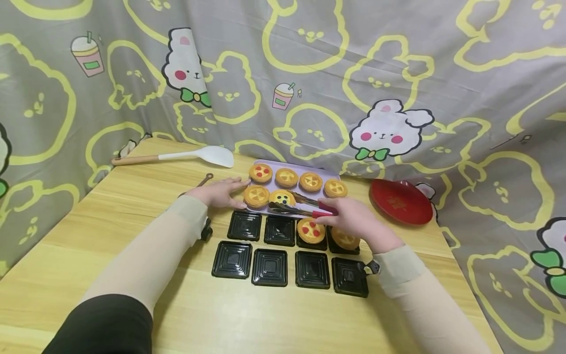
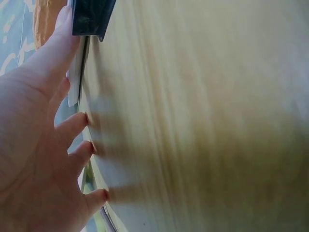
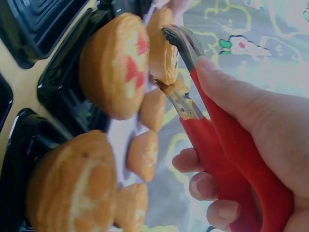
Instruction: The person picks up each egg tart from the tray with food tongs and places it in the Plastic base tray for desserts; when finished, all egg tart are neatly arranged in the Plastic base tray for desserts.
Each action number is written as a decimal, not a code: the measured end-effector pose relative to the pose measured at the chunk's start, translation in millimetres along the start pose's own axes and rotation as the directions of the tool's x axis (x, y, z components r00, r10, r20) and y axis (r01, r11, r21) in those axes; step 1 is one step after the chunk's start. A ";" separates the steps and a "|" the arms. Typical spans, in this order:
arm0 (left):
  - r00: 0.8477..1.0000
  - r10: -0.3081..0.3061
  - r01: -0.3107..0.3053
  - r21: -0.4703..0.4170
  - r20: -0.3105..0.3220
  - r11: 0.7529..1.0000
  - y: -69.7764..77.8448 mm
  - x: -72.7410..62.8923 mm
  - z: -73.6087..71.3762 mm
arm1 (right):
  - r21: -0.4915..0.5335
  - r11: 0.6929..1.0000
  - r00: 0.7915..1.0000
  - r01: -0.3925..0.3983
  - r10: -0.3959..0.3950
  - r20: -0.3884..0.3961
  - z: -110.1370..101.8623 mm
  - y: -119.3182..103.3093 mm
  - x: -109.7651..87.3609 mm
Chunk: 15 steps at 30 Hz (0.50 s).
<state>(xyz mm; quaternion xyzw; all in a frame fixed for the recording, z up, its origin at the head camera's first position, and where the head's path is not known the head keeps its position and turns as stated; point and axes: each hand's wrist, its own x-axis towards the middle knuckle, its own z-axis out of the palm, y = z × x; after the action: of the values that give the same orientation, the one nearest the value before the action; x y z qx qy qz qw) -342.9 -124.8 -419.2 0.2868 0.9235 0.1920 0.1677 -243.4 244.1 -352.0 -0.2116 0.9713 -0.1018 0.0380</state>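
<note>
My right hand (image 1: 353, 216) grips red-handled metal tongs (image 3: 217, 140), whose tips straddle a blueberry-topped egg tart (image 1: 282, 197). That tart is in the front row of a lavender tray (image 1: 298, 169). Spread and nearly straight, my left hand (image 1: 221, 192) rests at the tray's left end, its thumb beside a plain-topped tart (image 1: 256, 196). More tarts fill the tray's back row, one of them with red toppings (image 1: 261, 172). In front stand square black plastic trays (image 1: 245, 226); two hold tarts, a red-topped one (image 1: 311, 231) and another (image 1: 345, 239) partly under my right hand.
At the back left lies a white spatula (image 1: 216, 156) with a wooden handle. A thin brown handle (image 1: 205, 179) sticks out behind my left hand. To the right, a red round plate (image 1: 400, 201) leans near the patterned curtain (image 1: 309, 88) that encloses the table.
</note>
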 end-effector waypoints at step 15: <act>1.000 -0.005 0.005 -0.019 0.008 1.000 3.0 -1.7 -1.1 | 0.013 0.992 0.989 0.127 -0.128 0.071 -6.9 -10.8 -29.8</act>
<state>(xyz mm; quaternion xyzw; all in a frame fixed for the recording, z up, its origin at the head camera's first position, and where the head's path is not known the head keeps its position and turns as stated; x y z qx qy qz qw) -340.6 -123.8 -416.5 0.2837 0.9217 0.1991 0.1743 -212.8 248.2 -342.1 -0.2767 0.9534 -0.1003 0.0670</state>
